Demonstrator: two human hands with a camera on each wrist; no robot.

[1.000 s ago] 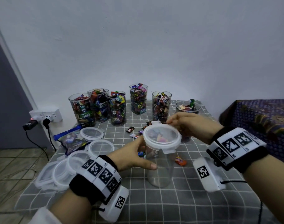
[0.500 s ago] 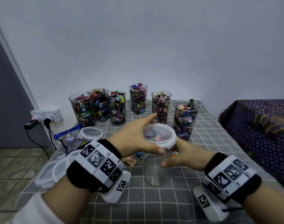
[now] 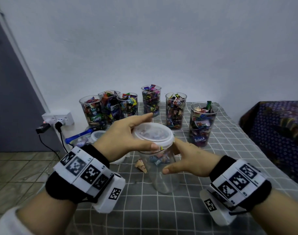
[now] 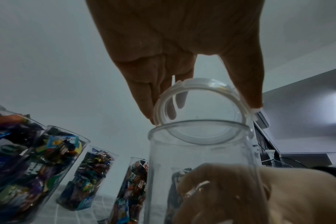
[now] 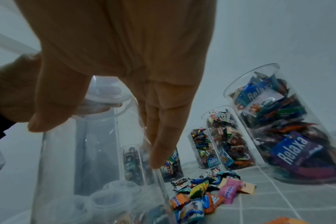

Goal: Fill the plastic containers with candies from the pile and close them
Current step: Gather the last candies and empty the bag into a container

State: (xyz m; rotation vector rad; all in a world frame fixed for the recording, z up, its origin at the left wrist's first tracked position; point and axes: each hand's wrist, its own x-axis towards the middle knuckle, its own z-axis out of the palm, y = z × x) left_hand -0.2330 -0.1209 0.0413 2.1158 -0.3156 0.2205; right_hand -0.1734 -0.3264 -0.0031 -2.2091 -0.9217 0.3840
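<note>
Wall socket (image 3: 60, 118): left edge of the head view, against the wall; two plugs sit in it; a black cord hangs to the floor.
Spare lids (image 5: 115, 195): lower left of the right wrist view, seen blurred through the clear wall of the container.
Left hand (image 3: 126, 138): centre-left of the head view; fingers and thumb curl round the rim of the lid (image 3: 153, 134); in the left wrist view the fingertips (image 4: 148, 109) pinch the lid's edge, and the lid sits tilted, its low side touching the container's mouth.
Empty container (image 3: 161, 173): centre of the head view, upright on the grey checked tablecloth (image 3: 187, 217); nothing shows inside it.
Right hand (image 3: 190, 160): centre-right of the head view; thumb on the near side and fingers on the far side wrap the container's upper wall, gripping it.
Loose candies (image 5: 207, 192): lower middle of the right wrist view, in a pile on the cloth just behind the container.
Filled containers (image 3: 175, 110): a row of six across the back of the table, all without lids; the rightmost (image 3: 202, 123) stands nearest the right hand.
Dark patterned cloth (image 3: 277, 126): right edge of the head view, beside the table.
</note>
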